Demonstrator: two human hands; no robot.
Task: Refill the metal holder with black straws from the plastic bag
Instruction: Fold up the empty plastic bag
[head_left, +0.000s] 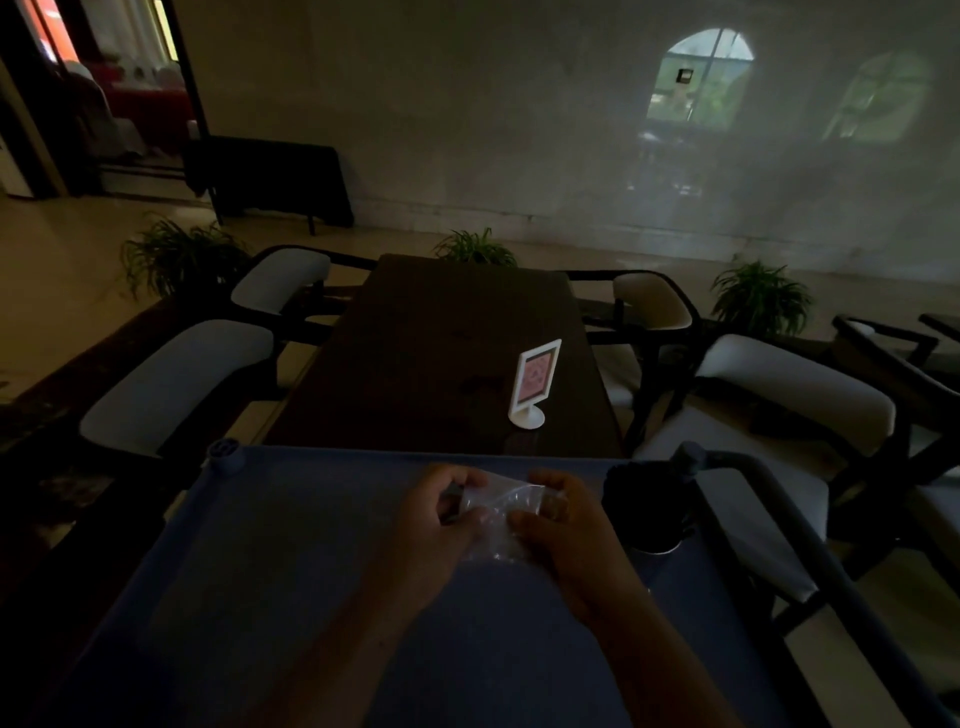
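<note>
1. 1 plastic bag (496, 512) is seen, clear and crumpled, held between 2 hands above the blue cart top (270, 561).
2. 1 dark round holder (647, 506) is placed at the right edge of the cart, just beside the right hand (558, 525); whether it is metal cannot be told in the dim light.
3. Straws cannot be counted; only a small dark shape is seen at the left end of the bag.
4. The left hand (441, 519) is turned palm inward, and its fingers are closed around the left end of the bag.
5. The fingers of the right hand are pinched on the right side of the bag.
6. 1 white sign stand (535, 384) is placed on the dark tabletop (441, 353) behind the cart, and 4 chairs are counted around it.
</note>
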